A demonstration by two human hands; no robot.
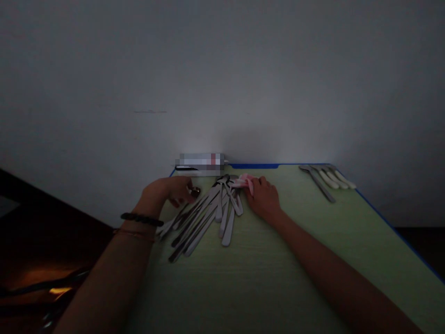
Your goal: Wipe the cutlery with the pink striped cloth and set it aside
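Observation:
On the left of the pile, my left hand (173, 189) is closed with its fingertips on a spoon, whose shiny rounded bowl (195, 191) shows beside them. Its handle is hard to separate from the cutlery below. My right hand (263, 197) grips a crumpled pink and white cloth (246, 179) at the pile's far right end. Between the hands lies a fanned heap of metal cutlery (205, 218), with handles pointing toward me and to the left. The cloth and fingers cover part of the heap's far end.
A pale green table (264, 283) with a blue edge stands against a grey wall. At its far right lie several white-handled utensils (335, 178) and a metal spoon (318, 184). A blurred white packet (201, 163) sits at the back left edge.

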